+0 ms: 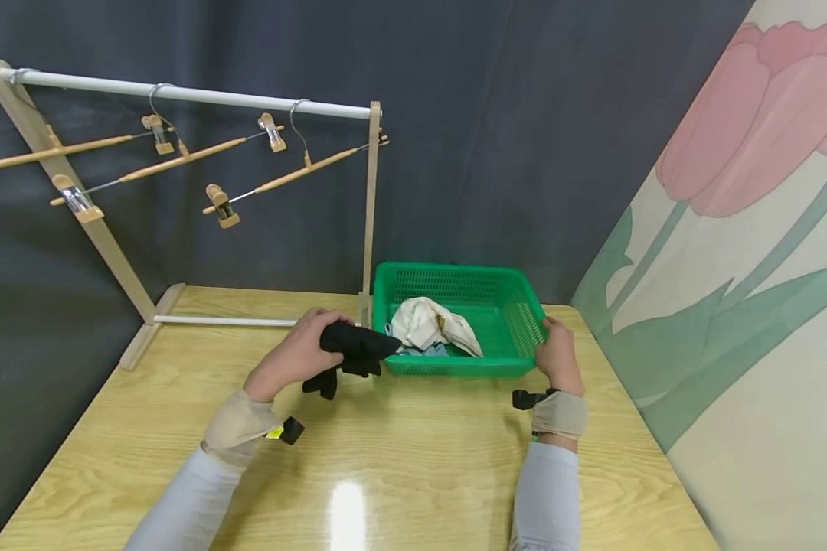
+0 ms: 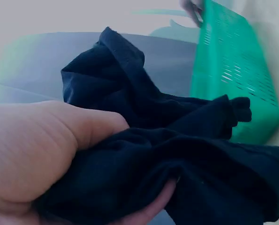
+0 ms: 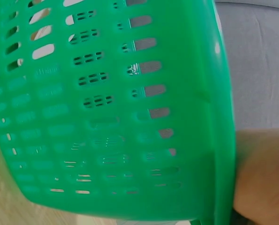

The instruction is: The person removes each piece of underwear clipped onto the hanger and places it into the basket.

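Note:
My left hand (image 1: 302,353) grips a bunched black cloth garment (image 1: 360,342) in front of the basket's near left corner. In the left wrist view, dark folds (image 2: 144,154) lie between the thumb and the fingers; what kind of garment it is cannot be told. My right hand (image 1: 560,358) holds the right rim of a green plastic basket (image 1: 462,367). The slotted basket wall (image 3: 195,140) fills most of the right wrist view, hiding most of that hand. Inside the basket lie a white cloth (image 1: 422,324) and a light blue cloth (image 1: 436,350), partly covered.
To the left stands a rack with a white rail (image 1: 214,96) and wooden posts (image 1: 371,207). Several wooden clip hangers (image 1: 182,158) hang from it. A dark curtain (image 1: 469,153) backs the wooden table (image 1: 413,459), and a tulip-patterned wall (image 1: 744,268) is at right.

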Action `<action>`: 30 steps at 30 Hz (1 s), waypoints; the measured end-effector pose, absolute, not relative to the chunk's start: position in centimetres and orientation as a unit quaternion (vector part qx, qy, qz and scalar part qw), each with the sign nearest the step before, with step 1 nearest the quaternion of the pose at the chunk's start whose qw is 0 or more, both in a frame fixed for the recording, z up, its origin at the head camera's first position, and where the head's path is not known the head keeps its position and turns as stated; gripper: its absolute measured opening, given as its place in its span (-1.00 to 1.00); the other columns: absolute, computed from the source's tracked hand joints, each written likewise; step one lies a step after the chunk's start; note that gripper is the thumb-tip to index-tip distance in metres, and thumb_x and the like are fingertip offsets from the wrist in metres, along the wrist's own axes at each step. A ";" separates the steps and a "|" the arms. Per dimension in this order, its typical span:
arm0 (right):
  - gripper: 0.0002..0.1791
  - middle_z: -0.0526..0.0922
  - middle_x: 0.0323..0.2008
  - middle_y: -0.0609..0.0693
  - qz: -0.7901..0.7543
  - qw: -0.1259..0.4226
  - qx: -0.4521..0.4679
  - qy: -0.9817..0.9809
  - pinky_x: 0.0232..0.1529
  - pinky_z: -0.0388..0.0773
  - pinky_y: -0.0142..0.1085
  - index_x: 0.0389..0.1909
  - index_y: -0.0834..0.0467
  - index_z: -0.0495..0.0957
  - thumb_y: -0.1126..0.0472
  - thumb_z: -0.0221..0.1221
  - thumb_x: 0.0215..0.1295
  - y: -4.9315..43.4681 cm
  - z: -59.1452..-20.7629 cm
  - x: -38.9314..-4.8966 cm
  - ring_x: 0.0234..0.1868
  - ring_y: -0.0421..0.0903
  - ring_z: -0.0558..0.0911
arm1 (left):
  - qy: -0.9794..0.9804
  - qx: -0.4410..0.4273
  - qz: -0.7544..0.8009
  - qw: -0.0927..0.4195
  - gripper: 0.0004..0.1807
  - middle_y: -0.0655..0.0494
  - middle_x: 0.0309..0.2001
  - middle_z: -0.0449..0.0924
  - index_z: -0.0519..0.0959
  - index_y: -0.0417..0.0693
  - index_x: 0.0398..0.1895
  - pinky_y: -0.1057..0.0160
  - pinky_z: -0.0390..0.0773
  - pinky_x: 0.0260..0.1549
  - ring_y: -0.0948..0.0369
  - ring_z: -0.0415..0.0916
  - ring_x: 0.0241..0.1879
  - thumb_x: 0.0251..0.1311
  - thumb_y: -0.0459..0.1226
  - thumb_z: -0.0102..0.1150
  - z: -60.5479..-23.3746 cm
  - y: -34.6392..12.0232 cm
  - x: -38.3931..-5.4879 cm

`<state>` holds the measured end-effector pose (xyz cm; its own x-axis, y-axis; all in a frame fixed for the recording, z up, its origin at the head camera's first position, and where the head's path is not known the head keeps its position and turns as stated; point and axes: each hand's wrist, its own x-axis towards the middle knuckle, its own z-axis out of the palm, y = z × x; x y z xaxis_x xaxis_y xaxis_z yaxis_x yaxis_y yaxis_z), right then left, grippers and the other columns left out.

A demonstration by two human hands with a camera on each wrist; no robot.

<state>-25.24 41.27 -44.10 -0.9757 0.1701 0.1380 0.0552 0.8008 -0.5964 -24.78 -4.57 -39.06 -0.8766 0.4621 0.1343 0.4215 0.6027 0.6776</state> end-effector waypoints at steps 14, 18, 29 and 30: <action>-0.29 0.12 0.46 0.54 0.316 0.098 -0.063 -0.941 0.22 0.33 0.16 0.41 0.61 0.13 0.67 -0.26 0.13 41.4 -44.3 -25.2 0.46 0.54 0.07 | 0.885 0.213 0.414 -0.004 -0.40 -0.22 0.41 0.14 0.41 0.05 0.38 -0.20 0.40 0.25 -0.15 0.20 0.37 0.26 -0.30 0.29 -33.9 1.0 -26.2; -0.29 0.13 0.46 0.54 0.315 0.102 -0.061 -0.942 0.14 0.37 0.12 0.41 0.61 0.14 0.67 -0.28 0.12 41.3 -44.4 -25.4 0.47 0.49 0.10 | 0.871 0.212 0.442 -0.018 -0.40 -0.22 0.43 0.10 0.42 0.05 0.36 -0.21 0.39 0.26 -0.16 0.16 0.39 0.23 -0.33 0.31 -34.4 2.4 -27.5; -0.29 0.15 0.45 0.53 0.316 0.106 -0.056 -0.941 -0.13 0.37 0.00 0.40 0.61 0.15 0.68 -0.27 0.11 41.1 -44.3 -25.2 0.47 0.44 0.15 | 0.843 0.209 0.495 -0.014 -0.40 -0.22 0.43 0.08 0.44 0.00 0.34 -0.24 0.33 0.27 -0.11 0.05 0.43 0.20 -0.35 0.31 -38.6 6.4 -30.4; -0.29 0.15 0.45 0.53 0.317 0.107 -0.056 -0.941 -0.14 0.37 -0.01 0.40 0.61 0.15 0.68 -0.26 0.11 41.2 -44.3 -25.1 0.47 0.44 0.17 | 0.843 0.209 0.496 -0.004 -0.40 -0.23 0.44 0.06 0.43 0.00 0.35 -0.23 0.33 0.27 -0.11 0.04 0.44 0.21 -0.33 0.30 -38.9 6.7 -30.4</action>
